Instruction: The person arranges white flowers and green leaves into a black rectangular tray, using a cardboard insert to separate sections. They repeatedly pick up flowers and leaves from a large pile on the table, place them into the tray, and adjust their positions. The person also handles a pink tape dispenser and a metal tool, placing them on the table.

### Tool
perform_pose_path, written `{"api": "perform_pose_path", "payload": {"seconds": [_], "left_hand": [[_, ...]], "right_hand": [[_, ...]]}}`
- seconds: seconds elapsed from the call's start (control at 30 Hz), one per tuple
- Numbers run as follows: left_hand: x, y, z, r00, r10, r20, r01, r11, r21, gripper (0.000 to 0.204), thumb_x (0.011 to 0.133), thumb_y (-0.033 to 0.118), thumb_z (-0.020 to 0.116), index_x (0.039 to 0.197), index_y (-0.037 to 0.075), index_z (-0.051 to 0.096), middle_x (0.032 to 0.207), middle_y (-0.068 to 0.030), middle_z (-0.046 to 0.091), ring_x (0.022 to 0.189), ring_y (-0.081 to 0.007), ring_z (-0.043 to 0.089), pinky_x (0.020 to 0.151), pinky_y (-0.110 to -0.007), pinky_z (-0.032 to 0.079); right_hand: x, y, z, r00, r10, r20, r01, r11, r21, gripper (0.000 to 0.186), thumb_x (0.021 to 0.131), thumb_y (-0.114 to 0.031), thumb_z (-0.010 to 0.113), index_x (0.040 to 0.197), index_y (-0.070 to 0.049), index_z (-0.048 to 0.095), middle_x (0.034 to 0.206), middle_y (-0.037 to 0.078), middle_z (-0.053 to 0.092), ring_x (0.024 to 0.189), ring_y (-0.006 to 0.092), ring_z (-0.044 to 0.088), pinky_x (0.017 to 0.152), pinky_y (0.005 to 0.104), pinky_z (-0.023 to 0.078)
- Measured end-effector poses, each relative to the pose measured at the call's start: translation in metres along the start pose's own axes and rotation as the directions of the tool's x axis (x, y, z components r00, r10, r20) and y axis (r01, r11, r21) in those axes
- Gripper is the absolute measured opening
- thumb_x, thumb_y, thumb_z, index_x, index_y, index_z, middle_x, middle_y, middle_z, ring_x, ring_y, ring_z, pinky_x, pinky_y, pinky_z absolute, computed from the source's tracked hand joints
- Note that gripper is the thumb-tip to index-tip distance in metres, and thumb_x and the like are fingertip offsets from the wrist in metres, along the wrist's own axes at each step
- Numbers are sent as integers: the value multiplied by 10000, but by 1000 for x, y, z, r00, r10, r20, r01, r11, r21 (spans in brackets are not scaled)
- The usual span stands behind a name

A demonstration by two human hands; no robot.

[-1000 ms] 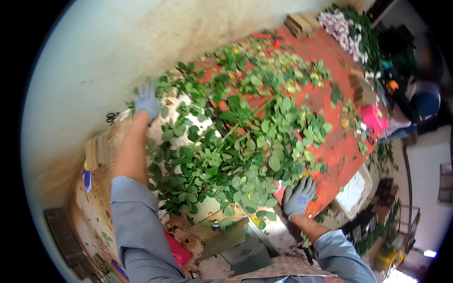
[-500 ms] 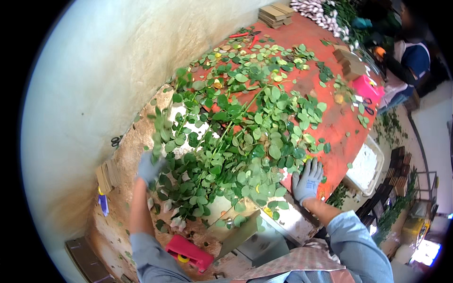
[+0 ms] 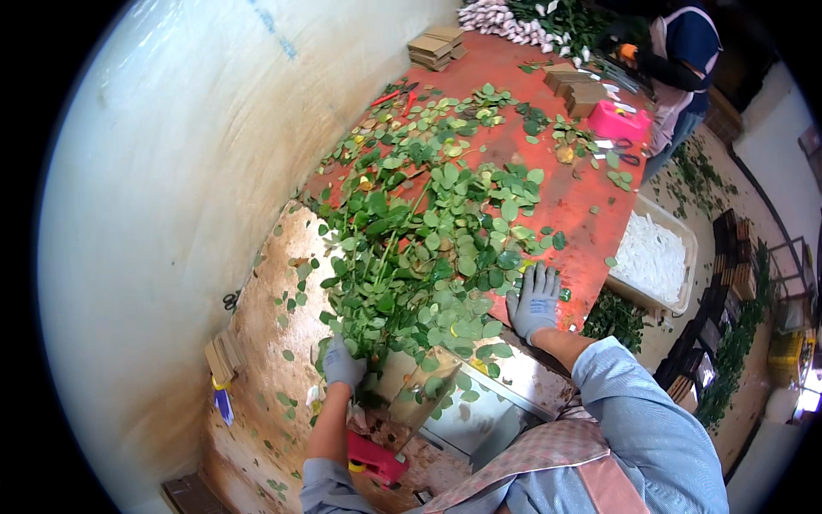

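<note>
A broad heap of green leafy rose stems and loose leaves (image 3: 402,257) spreads over the red tabletop and the pale board in front of me. My left hand (image 3: 344,367), in a grey glove, presses against the heap's near left edge. Its fingers look extended, though leaves hide part of them. Flat on the red tabletop (image 3: 575,278), at the heap's right side, rests my right hand (image 3: 535,304), gloved in grey, fingers spread and holding nothing. A pale bud (image 3: 313,396) shows just below my left hand.
A metal box with an upright panel (image 3: 479,403) stands before me, beside a dark pink tool (image 3: 377,458). Red-handled shears (image 3: 402,99), cardboard stacks (image 3: 435,47) and a pink box (image 3: 618,122) lie farther off. A white tub (image 3: 651,257) stands right. A co-worker (image 3: 685,64) works at the far right.
My left hand has swept rightward, pushing the left-side stems into a tighter heap and baring the board there. My right hand stays flat on the table. The view has shifted.
</note>
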State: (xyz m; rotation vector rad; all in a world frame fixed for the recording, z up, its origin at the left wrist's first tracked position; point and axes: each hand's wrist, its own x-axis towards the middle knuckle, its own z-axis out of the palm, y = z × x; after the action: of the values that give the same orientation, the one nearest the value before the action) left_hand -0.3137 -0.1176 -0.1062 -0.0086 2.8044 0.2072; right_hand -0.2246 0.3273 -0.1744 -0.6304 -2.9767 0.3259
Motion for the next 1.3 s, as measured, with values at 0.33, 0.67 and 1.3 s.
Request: {"api": "perform_pose_path", "payload": {"seconds": [0.33,0.67,1.3], "left_hand": [[142,-8,-51,966,-97,-238,103,995,12,746,790,231,694,1468,16,467,1320,-282,606,1209,-446,579,1092,-490,433],[102,55,-7,958,272,95,-287,931,226,726,779,242,756,1412,30,469,1220,-313,640,1124,-489,616,979,-539,497],[-30,241,11,427,684,592,-896,409,174,576,737,139,702,1281,19,552,1195,-244,662,1105,-410,639,968,-461,503]], "right_hand": [[-3,10,-7,1000,0,-6,0,998,60,778,962,-432,535,1525,69,343,1618,321,226,1503,526,174,1225,625,102],[-8,21,-7,983,-18,-181,81,934,348,738,889,-365,666,1465,24,418,1527,257,362,1454,453,291,1219,604,178],[-253,302,-1,377,920,-105,-770,374,517,554,918,-170,636,1424,-7,479,1347,261,562,1202,387,601,1013,447,485]]}}
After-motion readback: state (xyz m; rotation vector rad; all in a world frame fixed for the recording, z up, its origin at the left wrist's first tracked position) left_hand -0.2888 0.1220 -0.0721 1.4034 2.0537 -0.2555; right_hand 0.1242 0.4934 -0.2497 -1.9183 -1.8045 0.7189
